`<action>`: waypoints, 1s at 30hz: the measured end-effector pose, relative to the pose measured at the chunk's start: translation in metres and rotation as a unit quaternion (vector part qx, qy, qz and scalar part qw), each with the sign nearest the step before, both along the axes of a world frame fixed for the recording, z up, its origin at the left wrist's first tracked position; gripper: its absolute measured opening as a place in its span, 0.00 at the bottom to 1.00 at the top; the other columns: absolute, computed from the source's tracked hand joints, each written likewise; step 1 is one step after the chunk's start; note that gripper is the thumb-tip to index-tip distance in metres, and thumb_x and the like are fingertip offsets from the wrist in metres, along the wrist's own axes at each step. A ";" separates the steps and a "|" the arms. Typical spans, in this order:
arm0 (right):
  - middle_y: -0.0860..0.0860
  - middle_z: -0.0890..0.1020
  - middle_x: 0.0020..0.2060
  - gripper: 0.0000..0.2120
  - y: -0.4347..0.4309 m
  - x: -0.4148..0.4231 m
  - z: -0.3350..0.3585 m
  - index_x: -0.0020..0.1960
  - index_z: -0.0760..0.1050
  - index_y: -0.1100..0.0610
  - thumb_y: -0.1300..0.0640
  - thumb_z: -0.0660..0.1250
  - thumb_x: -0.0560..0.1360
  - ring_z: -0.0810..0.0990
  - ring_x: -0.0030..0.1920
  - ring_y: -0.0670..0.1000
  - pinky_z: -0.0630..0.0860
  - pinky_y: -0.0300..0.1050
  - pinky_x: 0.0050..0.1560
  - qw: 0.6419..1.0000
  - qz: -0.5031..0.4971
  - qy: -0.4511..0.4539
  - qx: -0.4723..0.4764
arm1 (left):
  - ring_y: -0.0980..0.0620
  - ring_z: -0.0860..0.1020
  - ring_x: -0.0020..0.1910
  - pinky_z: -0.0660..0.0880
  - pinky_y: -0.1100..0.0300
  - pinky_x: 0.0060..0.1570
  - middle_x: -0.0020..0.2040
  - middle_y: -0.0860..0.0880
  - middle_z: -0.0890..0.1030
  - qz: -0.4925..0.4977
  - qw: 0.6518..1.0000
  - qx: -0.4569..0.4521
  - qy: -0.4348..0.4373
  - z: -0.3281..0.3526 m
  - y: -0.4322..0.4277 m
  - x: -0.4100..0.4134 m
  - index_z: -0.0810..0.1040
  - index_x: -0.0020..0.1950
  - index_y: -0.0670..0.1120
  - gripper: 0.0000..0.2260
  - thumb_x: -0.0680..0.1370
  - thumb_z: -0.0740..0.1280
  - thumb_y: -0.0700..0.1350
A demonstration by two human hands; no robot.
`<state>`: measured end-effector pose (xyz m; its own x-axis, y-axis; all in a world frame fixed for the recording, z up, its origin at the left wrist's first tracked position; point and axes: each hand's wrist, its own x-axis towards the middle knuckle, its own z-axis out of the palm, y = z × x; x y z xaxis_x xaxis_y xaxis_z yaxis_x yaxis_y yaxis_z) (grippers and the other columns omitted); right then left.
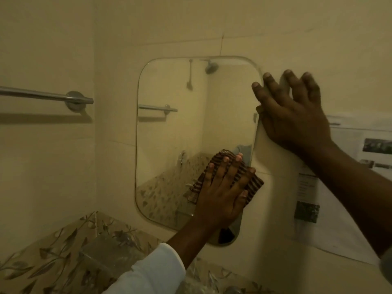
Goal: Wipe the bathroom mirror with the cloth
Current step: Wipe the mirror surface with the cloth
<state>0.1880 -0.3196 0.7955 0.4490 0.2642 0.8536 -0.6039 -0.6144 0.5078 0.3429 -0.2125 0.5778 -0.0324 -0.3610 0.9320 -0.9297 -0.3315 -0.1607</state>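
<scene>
A rounded rectangular mirror [169,134] hangs on the beige tiled wall. My left hand [220,194], in a white sleeve, presses a brown striped cloth [254,184] flat against the mirror's lower right part, fingers straight and spread over it. My right hand [292,117] rests on the mirror's right edge near the upper corner, fingers spread and holding nothing. The mirror's right edge seems to stand slightly off the wall under that hand. The glass reflects a shower head and a towel rail.
A chrome towel rail [46,95] sticks out from the left wall at mirror height. A printed paper sheet [350,187] is stuck to the wall right of the mirror. Leaf-patterned tiles [63,251] run below, with a clear glass shelf [101,253] in the corner.
</scene>
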 end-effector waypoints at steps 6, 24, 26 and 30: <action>0.61 0.70 0.80 0.27 0.003 0.001 0.001 0.85 0.59 0.61 0.53 0.53 0.89 0.65 0.81 0.69 0.58 0.70 0.81 0.999 0.042 -0.020 0.013 | 0.44 0.47 0.88 0.38 0.42 0.85 0.89 0.48 0.49 0.000 1.000 -0.003 -0.023 0.041 0.003 -0.002 0.52 0.89 0.55 0.27 0.89 0.48 0.58; 0.64 0.75 0.76 0.27 0.016 -0.003 0.000 0.79 0.69 0.64 0.49 0.53 0.87 0.70 0.79 0.67 0.62 0.69 0.81 0.994 0.095 -0.031 0.037 | 0.45 0.43 0.88 0.40 0.43 0.86 0.89 0.46 0.47 -0.002 0.996 -0.069 -0.055 0.207 -0.001 0.007 0.51 0.89 0.53 0.29 0.88 0.52 0.55; 0.64 0.74 0.77 0.27 0.016 -0.003 0.000 0.79 0.68 0.64 0.49 0.54 0.87 0.70 0.79 0.67 0.62 0.69 0.80 0.994 0.097 -0.037 0.034 | 0.45 0.43 0.88 0.38 0.44 0.86 0.89 0.46 0.47 0.003 0.996 -0.071 -0.054 0.214 0.000 0.007 0.51 0.89 0.53 0.28 0.88 0.51 0.55; 0.63 0.68 0.81 0.29 0.015 -0.003 0.001 0.81 0.65 0.62 0.46 0.57 0.86 0.68 0.80 0.67 0.62 0.69 0.80 0.996 0.084 -0.030 0.018 | 0.45 0.44 0.88 0.40 0.44 0.86 0.89 0.46 0.48 -0.006 0.996 -0.060 -0.062 0.228 0.006 0.010 0.52 0.89 0.53 0.28 0.88 0.50 0.55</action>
